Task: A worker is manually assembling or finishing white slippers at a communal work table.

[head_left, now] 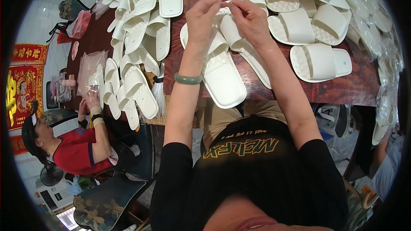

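Observation:
My left hand, with a green bangle on its wrist, and my right hand meet fingertip to fingertip above the table's middle. Both are closed in a pinch; whatever is between the fingertips is too small to make out. Below them lies a pair of white slippers, soles down and toes away from me. The left slipper sits between my forearms, its heel reaching over the table's near edge. Partly behind my right forearm is the right slipper. My hands and wrists cover parts of the toe ends.
White slippers are heaped to the left, and more lie at the right on the reddish-brown table. Clear plastic-wrapped slippers line the far right. A person in red handles a slipper and a clear bag at left.

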### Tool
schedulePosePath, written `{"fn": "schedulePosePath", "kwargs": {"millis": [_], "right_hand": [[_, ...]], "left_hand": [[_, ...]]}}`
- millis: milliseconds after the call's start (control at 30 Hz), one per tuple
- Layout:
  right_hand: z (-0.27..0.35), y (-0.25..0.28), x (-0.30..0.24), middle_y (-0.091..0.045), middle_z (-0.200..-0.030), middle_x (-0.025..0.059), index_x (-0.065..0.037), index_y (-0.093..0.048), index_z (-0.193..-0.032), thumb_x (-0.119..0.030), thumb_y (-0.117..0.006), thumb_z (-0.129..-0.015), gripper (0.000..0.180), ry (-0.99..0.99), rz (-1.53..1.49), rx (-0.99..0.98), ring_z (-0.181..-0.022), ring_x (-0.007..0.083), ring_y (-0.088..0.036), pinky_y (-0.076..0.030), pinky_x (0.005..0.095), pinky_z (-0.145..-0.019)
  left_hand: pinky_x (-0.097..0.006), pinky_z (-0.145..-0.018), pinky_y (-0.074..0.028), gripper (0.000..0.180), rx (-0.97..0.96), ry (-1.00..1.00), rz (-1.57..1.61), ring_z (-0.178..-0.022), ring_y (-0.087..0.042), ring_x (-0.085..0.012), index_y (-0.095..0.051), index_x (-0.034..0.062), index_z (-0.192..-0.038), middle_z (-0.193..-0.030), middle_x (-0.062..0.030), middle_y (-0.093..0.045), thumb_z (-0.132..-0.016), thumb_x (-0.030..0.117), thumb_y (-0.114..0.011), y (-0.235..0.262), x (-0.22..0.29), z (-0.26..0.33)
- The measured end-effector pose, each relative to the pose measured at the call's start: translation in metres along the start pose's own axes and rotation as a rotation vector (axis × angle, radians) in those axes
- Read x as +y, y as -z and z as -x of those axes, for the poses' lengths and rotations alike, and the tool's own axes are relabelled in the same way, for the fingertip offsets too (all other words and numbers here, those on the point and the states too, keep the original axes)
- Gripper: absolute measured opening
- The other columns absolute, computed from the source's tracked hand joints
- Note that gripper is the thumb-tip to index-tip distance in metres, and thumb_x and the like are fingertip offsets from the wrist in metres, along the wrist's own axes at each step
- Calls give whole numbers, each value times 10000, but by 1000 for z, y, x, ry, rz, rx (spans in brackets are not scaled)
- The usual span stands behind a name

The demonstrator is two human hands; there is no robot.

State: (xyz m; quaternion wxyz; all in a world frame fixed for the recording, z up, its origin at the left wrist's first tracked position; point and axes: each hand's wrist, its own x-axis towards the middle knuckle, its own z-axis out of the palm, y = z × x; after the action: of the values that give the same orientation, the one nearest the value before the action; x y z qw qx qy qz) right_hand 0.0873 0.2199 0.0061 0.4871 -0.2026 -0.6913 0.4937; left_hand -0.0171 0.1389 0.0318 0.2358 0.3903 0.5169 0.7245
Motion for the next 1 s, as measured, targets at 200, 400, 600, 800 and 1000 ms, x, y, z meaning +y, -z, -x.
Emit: {"fn": "schedulePosePath", "kwargs": {"millis": [200, 400, 600, 800, 1000], "right_hand": [[0, 3, -11, -641, -839, 123, -44, -669, -860, -182, -566, -839, 174, 117, 249, -71, -764, 291, -611, -478, 362, -681], [-1, 3, -11, -631, -812, 123, -41, -667, -854, -181, -561, -835, 177, 133, 270, -83, -768, 295, -602, -471, 372, -684], [0, 3, -14, -637, -831, 123, -38, -666, -853, -182, -568, -834, 176, 124, 298, -83, -789, 300, -604, -471, 370, -691], [3, 1, -9, -650, -734, 96, -22, -657, -846, -163, -644, -813, 145, -167, 81, -9, -626, 173, -612, -469, 278, -588], [-5, 7, -6, -649, -685, 29, 11, -653, -844, -161, -692, -793, 183, -164, -110, -56, -610, 53, -559, -444, 217, -550]], "left_hand": [[-193, -705, -442, 153, -13, -6, 14, -784, -584, -90, -656, -24, -966, -895, -67, -673, -840, 59, -632, 0, -1, -1], [-197, -725, -441, 149, -48, 12, -6, -800, -579, -85, -661, -18, -962, -908, -61, -669, -835, 53, -631, 1, 0, -1], [-196, -733, -429, 154, -55, 64, -64, -803, -566, -71, -670, -1, -955, -896, -31, -660, -824, 77, -644, 3, 1, 2], [-188, -728, -425, 162, -40, 107, -143, -793, -564, -63, -675, 5, -955, -885, -13, -652, -818, 90, -652, 3, 4, 6], [-190, -714, -442, 160, -44, 41, -108, -789, -574, -64, -672, -2, -951, -881, -16, -655, -820, 88, -649, 2, 2, 3]]}}
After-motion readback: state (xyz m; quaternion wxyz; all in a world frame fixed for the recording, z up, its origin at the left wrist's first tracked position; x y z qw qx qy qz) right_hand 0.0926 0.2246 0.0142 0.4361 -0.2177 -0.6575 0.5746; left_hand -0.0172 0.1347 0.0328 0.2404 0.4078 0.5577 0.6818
